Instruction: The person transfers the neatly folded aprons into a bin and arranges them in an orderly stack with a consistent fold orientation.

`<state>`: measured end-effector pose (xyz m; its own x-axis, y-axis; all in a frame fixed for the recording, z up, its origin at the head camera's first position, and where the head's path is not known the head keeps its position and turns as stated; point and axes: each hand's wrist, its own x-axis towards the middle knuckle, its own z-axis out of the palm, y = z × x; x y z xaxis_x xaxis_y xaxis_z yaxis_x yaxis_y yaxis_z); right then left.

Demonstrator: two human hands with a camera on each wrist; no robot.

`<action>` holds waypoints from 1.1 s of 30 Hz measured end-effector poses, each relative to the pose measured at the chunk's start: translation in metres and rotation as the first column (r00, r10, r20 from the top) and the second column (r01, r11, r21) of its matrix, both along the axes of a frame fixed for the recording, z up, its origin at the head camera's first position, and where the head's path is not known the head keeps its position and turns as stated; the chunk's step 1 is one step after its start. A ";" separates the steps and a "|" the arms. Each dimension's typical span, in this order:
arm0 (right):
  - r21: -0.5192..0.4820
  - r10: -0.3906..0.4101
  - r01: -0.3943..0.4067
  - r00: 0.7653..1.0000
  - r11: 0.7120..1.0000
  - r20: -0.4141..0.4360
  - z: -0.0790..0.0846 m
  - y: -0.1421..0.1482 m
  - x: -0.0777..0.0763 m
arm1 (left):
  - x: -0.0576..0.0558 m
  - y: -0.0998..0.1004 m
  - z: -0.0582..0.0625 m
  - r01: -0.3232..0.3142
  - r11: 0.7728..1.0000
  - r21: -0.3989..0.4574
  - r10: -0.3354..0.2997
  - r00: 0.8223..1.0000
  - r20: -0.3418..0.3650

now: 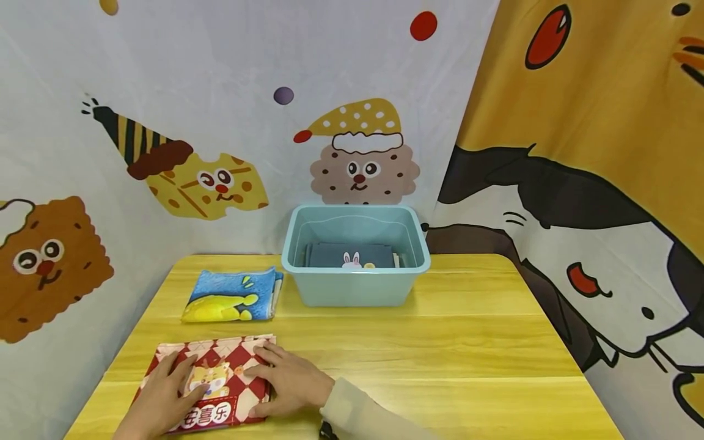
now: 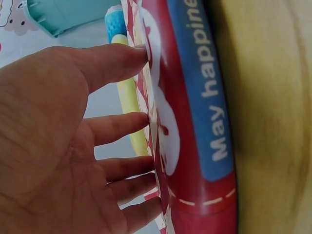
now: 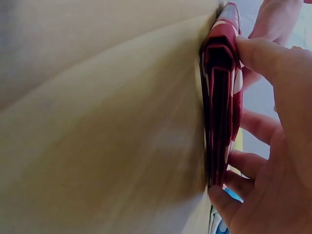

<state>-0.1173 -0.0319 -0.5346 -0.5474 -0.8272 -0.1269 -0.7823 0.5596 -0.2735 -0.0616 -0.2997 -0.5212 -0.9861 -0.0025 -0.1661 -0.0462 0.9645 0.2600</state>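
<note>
A folded red-and-cream checked cloth (image 1: 217,348) with a cartoon animal and white lettering lies at the table's front left. My left hand (image 1: 165,394) rests on its left part, fingers spread. In the left wrist view, the left fingertips (image 2: 139,122) touch its patterned top, beside a rounded red fold (image 2: 180,97) with a blue lettered strip. My right hand (image 1: 294,379) lies over the right edge with its fingers apart. Stacked layers (image 3: 219,117) of the cloth show at that edge in the right wrist view, where the right fingers (image 3: 248,163) touch its top and end.
Behind the checked cloth lies a folded blue-and-yellow cloth (image 1: 231,296). A light-blue plastic bin (image 1: 354,287) stands at the table's back, holding a folded dark-blue cloth (image 1: 324,255) with a rabbit print. A cartoon-printed curtain (image 1: 220,79) hangs behind the wooden table (image 1: 451,348).
</note>
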 end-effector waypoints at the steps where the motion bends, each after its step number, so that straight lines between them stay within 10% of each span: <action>1: -0.001 -0.006 0.006 1.000 1.000 0.006 0.000 0.000 0.000 | 0.000 0.000 0.000 -0.002 1.000 -0.002 0.002 1.000 0.002; 33: -0.057 -0.053 0.056 0.997 0.997 0.055 -0.005 0.033 -0.002 | -0.009 0.032 -0.003 0.033 0.999 -0.022 -0.033 0.999 0.006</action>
